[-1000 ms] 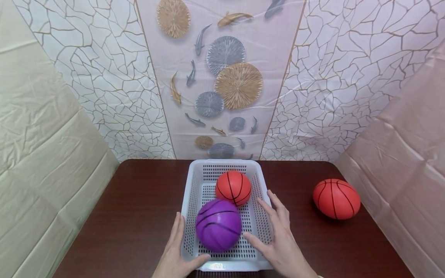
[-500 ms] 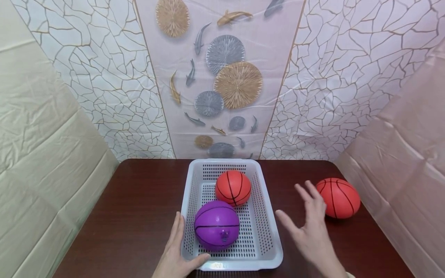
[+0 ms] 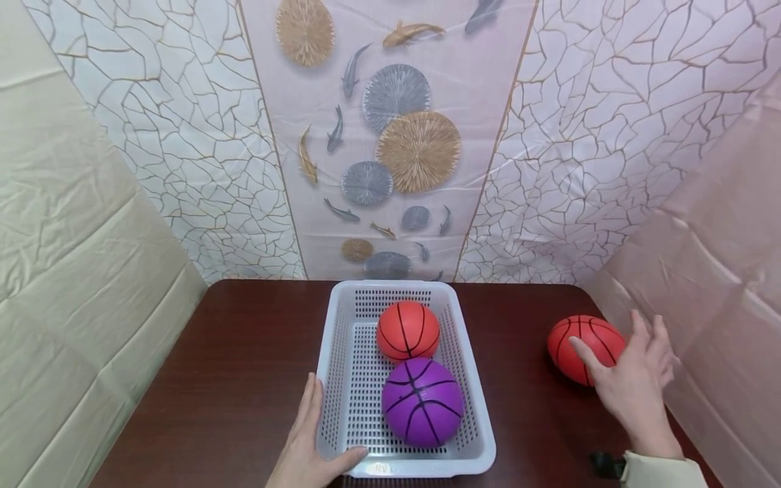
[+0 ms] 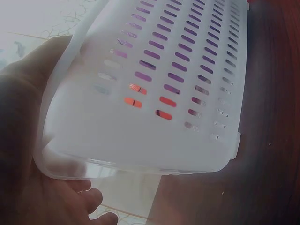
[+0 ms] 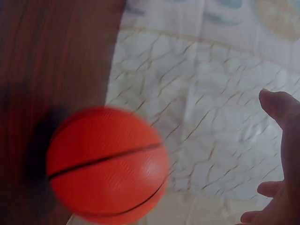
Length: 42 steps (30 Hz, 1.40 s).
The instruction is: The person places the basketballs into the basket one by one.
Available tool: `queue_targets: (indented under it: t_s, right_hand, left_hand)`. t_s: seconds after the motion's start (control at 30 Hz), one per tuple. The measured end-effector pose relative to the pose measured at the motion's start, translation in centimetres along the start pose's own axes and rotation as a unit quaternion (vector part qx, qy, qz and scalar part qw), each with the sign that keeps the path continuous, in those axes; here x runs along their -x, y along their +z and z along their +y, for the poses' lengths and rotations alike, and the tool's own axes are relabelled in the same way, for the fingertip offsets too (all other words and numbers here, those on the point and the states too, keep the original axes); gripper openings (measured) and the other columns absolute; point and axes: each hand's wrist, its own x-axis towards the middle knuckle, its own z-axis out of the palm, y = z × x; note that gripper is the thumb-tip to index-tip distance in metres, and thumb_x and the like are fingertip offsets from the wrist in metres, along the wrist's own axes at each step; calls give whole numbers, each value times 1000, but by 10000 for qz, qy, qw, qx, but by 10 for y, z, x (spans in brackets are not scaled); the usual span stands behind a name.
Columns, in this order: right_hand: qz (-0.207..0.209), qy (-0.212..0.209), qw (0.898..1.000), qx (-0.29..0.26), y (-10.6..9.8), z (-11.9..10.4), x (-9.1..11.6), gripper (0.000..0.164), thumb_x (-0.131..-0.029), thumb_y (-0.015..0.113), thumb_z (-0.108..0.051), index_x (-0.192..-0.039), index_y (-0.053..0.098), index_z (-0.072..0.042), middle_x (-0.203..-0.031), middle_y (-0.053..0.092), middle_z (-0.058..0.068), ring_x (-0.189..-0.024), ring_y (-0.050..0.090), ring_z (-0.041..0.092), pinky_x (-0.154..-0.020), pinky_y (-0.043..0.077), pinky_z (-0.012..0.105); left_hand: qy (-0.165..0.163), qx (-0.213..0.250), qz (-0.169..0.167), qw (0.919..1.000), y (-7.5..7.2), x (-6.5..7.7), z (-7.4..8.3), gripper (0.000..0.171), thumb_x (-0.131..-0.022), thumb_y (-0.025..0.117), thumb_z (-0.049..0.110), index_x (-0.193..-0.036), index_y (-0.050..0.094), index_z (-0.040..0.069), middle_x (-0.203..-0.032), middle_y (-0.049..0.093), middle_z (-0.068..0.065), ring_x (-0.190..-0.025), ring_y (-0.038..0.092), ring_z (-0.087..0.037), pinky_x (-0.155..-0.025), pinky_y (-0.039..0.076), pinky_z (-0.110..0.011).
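A light grey plastic basket (image 3: 329, 339) on the dark table contains a red basketball (image 3: 407, 330) toward the back and a purple basketball (image 3: 423, 402) at the near right. My left hand (image 3: 310, 437) holds the basket's near left corner, thumb over the front rim and fingers along the outer left wall. In the left wrist view both balls show through the slots of the basket wall (image 4: 117, 136). Another red basketball (image 3: 579, 342) lies on the table to the right. My right hand (image 3: 637, 379), fingers spread, overlaps its right side in the head view; the right wrist view shows a gap between fingers and ball (image 5: 108, 166).
The dark wooden table (image 3: 244, 379) extends on both sides of the basket. Behind it hangs a patterned backdrop (image 3: 390, 135), and beige cloth walls (image 3: 720, 285) close in the sides.
My right hand has moved from the basket rightward to the loose red basketball. The purple basketball has rolled to the basket's right side. The left hand stays at the corner.
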Motion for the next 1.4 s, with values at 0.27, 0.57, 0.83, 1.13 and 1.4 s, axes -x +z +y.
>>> queue_targets:
  t_s: [0.27, 0.57, 0.83, 1.13, 1.4]
  right_hand:
    - [-268, 477, 9981, 284, 9, 35, -12, 112, -83, 69, -56, -153, 3, 2, -154, -6, 30, -139, -3, 50, -105, -2, 71]
    - [-635, 705, 9948, 377, 20, 57, -23, 115, -83, 66, -59, -152, -3, 2, -152, -12, 34, -137, -7, 54, -104, -8, 72]
    - [-879, 859, 9913, 472, 27, 63, -28, 119, -83, 63, -63, -151, -7, 5, -151, -16, 36, -136, -10, 56, -103, -5, 73]
    - [-887, 837, 9916, 429, 36, 62, -34, 119, -82, 65, -62, -151, -5, 5, -151, -12, 36, -135, -6, 58, -102, 1, 76]
    - [-949, 767, 9918, 390, 42, 61, -34, 119, -82, 66, -62, -152, -5, 4, -151, -9, 36, -133, -2, 60, -96, 8, 79]
  left_hand:
    - [-49, 16, -37, 10000, 1, 1, -3, 124, -68, 81, 58, -158, 8, 15, -163, -2, 4, -143, 16, -42, -101, 29, -68]
    - [-55, -2, -31, 10000, 2, 0, -1, 123, -68, 80, 60, -157, 9, 14, -163, -1, 3, -143, 17, -42, -101, 31, -68]
    - [-38, -38, 0, 10000, 2, 1, -2, 123, -68, 80, 60, -158, 8, 16, -163, -2, 5, -143, 17, -42, -100, 30, -69]
    - [72, -55, 28, 10000, 1, 0, -1, 122, -69, 80, 59, -157, 9, 14, -163, -2, 6, -143, 17, -42, -99, 30, -70]
    - [86, -60, 37, 9999, 0, 0, -2, 122, -69, 80, 58, -158, 9, 15, -163, -2, 6, -143, 15, -41, -101, 28, -70]
